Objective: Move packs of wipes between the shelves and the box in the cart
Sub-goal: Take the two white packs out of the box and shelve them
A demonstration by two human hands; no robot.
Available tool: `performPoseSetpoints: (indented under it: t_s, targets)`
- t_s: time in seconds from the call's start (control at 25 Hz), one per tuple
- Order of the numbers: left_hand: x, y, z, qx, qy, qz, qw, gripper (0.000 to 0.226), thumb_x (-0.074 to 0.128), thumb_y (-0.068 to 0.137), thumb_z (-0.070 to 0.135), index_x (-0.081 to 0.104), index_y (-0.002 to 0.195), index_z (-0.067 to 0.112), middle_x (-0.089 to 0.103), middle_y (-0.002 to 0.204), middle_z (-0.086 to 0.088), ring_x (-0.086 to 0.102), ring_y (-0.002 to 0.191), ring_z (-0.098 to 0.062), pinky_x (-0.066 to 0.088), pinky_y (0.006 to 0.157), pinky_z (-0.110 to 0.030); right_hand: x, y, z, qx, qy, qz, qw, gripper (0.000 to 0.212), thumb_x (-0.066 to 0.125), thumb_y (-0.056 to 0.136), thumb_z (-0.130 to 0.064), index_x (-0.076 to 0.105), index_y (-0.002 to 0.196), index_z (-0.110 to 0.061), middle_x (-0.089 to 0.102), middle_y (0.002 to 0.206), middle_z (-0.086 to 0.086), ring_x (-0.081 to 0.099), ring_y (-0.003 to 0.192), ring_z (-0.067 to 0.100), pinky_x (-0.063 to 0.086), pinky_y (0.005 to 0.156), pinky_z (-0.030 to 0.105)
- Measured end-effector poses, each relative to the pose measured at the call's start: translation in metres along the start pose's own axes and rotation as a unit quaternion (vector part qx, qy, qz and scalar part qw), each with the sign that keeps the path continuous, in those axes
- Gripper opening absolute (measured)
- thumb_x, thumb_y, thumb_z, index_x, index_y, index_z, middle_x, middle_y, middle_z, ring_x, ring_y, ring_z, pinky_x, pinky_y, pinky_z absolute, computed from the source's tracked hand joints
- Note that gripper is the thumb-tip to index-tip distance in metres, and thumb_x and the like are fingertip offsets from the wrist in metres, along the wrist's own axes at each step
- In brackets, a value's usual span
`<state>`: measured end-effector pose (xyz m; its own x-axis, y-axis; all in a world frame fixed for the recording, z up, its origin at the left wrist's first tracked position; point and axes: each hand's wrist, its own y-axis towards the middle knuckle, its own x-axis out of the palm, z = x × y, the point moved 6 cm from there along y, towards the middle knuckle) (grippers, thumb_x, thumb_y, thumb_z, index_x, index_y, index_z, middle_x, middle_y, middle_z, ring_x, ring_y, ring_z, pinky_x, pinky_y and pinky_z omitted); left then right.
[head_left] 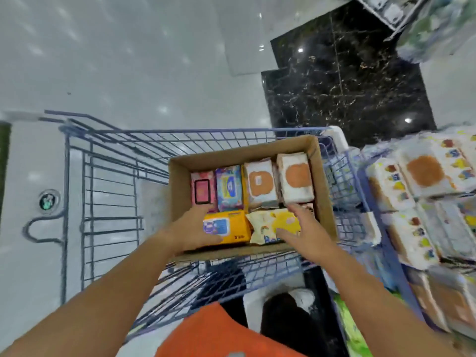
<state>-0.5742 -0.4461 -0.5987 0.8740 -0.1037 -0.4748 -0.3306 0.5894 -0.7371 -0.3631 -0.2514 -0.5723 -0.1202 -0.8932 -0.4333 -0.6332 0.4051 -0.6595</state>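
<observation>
A cardboard box [244, 148] sits in the blue wire cart [113, 176] and holds several packs of wipes. Along its far side stand a pink pack [202, 191], a blue pack [229, 188] and two white packs with orange lids [260, 185]. At the near side lie an orange-yellow pack [231, 226] and a cream pack with a yellow lid [268, 224]. My left hand [193, 229] grips the left end of the orange-yellow pack, thumb across its near edge. My right hand [306, 234] rests on the cream pack with fingers spread.
Shelves at the right carry rows of white packs with orange lids [425, 171], close against the cart's right side. More packaged goods [435, 27] show at the top right. The floor is pale tile with a black marble patch [345, 81].
</observation>
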Motion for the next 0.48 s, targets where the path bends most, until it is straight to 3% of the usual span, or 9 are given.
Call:
performPoseSetpoints:
  t_s: [0.08,0.16,0.32,0.4,0.48]
  targets:
    - [0.008,0.024,-0.028,-0.023,0.033,-0.014,0.999,0.108,0.084,0.075,0.053,0.026,0.159,0.021,0.034,0.158,-0.006,0.036,0.145,-0.025,0.034,0.114,-0.031,0.025,0.032,0.003,0.011,-0.015,-0.038,0.999,0.081,0.064,0.094,-0.049,0.022,0.159,-0.025,0.023,0.166,-0.006,0.027,0.15,0.019,0.03,0.119,0.038]
    - [0.018,0.054,-0.046,-0.041,0.055,-0.025,0.997,0.119,0.076,0.067,0.07,0.023,0.16,0.017,0.032,0.158,-0.009,0.034,0.147,-0.03,0.036,0.117,-0.042,0.035,0.066,0.012,0.025,-0.024,-0.022,0.999,0.083,0.063,0.094,-0.052,0.019,0.16,-0.026,0.022,0.166,-0.006,0.026,0.151,0.019,0.03,0.12,0.04]
    - [0.046,0.14,-0.029,-0.04,-0.085,-0.02,0.995,0.116,0.079,0.075,0.063,0.015,0.162,0.022,0.02,0.168,-0.001,0.027,0.152,-0.026,0.034,0.119,-0.042,0.021,0.13,0.055,0.1,0.044,0.138,0.984,0.085,0.067,0.09,-0.054,0.026,0.157,-0.021,0.033,0.159,0.0,0.037,0.144,0.023,0.038,0.115,0.043]
    - [0.059,0.179,0.002,0.007,-0.153,-0.015,0.988,0.115,0.087,0.065,0.064,0.025,0.157,0.032,0.035,0.16,0.005,0.04,0.145,-0.022,0.04,0.116,-0.041,0.013,0.146,0.08,0.157,0.104,0.204,0.961,0.088,0.069,0.084,-0.06,0.034,0.152,-0.018,0.04,0.151,0.005,0.048,0.133,0.027,0.048,0.102,0.043]
    - [0.07,0.21,0.028,0.029,-0.204,-0.012,0.979,0.104,0.093,0.058,0.06,0.036,0.142,0.034,0.054,0.137,0.011,0.057,0.125,-0.014,0.051,0.103,-0.034,0.009,0.153,0.106,0.235,0.19,0.259,0.917,0.08,0.073,0.078,-0.064,0.048,0.132,-0.01,0.053,0.122,0.007,0.058,0.105,0.027,0.05,0.078,0.038]
